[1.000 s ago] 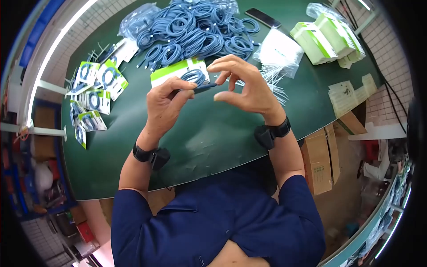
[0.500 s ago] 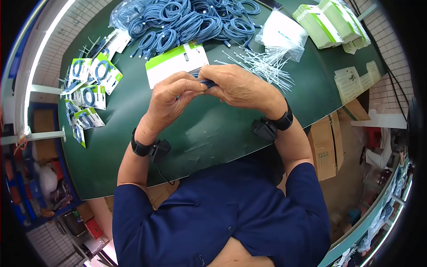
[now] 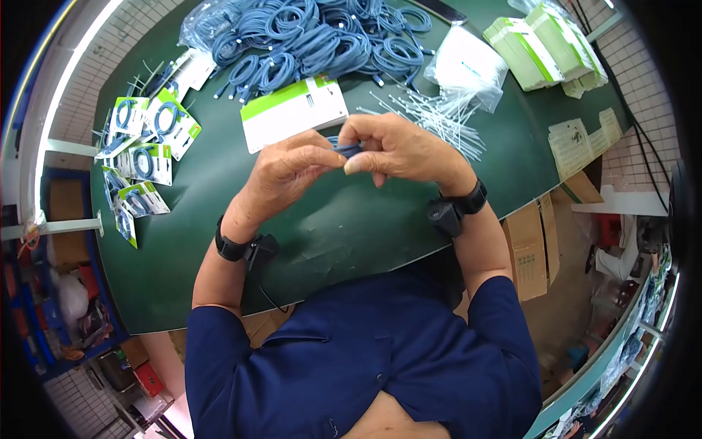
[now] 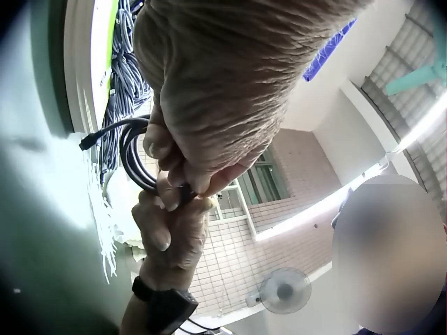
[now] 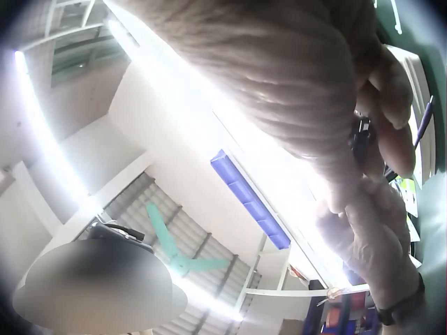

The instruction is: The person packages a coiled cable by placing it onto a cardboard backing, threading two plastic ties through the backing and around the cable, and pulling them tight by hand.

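Above the table, both hands meet at a small coiled blue-grey cable (image 3: 350,150). My left hand (image 3: 287,170) pinches it from the left between thumb and fingers. From the right, the thumb and curled fingers of my right hand (image 3: 406,150) grip the same cable. In the left wrist view the loops of the coil (image 4: 130,155) hang beside the fingertips, and one end with a dark plug (image 4: 88,142) sticks out. The right wrist view shows a dark connector (image 5: 361,134) between the fingers. Much of the cable is hidden by the hands.
Just beyond the hands lies a stack of white-and-green cards (image 3: 292,117). A heap of coiled cables (image 3: 314,44) is behind it. Carded cables (image 3: 146,157) lie left; white zip ties (image 3: 439,121), a plastic bag (image 3: 468,66) and green-white boxes (image 3: 523,55) lie right.
My right hand, spread apart from the left a second ago, has come in to the cable and now grips it. Since half a second ago its fingers have shifted slightly right.
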`<move>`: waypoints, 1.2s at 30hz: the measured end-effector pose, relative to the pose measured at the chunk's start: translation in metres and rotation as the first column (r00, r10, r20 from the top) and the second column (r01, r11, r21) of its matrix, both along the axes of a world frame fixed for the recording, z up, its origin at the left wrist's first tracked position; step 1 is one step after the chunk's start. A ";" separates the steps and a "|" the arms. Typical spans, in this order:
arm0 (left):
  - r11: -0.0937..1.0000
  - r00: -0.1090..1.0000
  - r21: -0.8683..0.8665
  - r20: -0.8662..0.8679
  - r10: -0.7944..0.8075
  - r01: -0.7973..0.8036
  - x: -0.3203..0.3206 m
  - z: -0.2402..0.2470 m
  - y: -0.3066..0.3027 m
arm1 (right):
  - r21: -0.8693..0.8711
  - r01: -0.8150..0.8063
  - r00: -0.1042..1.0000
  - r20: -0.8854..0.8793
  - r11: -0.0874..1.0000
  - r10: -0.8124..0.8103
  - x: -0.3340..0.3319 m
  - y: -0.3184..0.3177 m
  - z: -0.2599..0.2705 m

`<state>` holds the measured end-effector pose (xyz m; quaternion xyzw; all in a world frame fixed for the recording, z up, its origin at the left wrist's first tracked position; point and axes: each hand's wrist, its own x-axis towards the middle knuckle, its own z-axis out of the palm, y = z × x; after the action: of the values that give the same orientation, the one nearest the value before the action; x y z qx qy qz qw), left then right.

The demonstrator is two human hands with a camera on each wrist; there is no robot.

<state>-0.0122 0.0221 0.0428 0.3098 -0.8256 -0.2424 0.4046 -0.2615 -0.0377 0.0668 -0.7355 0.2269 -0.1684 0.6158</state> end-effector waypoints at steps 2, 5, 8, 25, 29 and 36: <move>0.999 1.000 0.038 -0.025 -0.006 0.006 0.001 0.000 0.003 | -0.034 0.001 1.000 0.029 0.999 0.000 0.002 -0.003 -0.005; 0.998 0.999 0.060 -0.049 -0.014 0.017 0.003 0.005 0.009 | -0.029 -0.010 0.997 0.073 1.000 0.012 0.001 -0.004 -0.008; 0.993 0.996 0.109 -0.090 -0.028 0.038 0.007 0.005 0.012 | 0.019 0.006 0.996 0.094 1.000 -0.007 0.003 0.001 -0.004; 0.972 0.982 0.223 -0.189 -0.026 0.069 0.035 -0.008 -0.006 | -0.310 0.247 0.955 0.239 0.918 -0.176 0.023 0.013 -0.028; 0.926 0.956 0.364 -0.294 0.008 0.104 0.041 -0.018 -0.017 | -0.464 0.294 0.941 0.293 0.835 -0.168 0.025 0.009 -0.033; 0.918 0.934 0.387 -0.351 0.061 0.085 0.041 -0.023 -0.032 | -0.664 0.362 0.914 0.389 0.654 -0.111 0.030 -0.001 -0.050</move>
<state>0.0293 -0.0100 0.0202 0.3308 -0.6742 -0.4588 0.4750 -0.2314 -0.0386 0.0169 -0.8445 0.1360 -0.4387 0.2752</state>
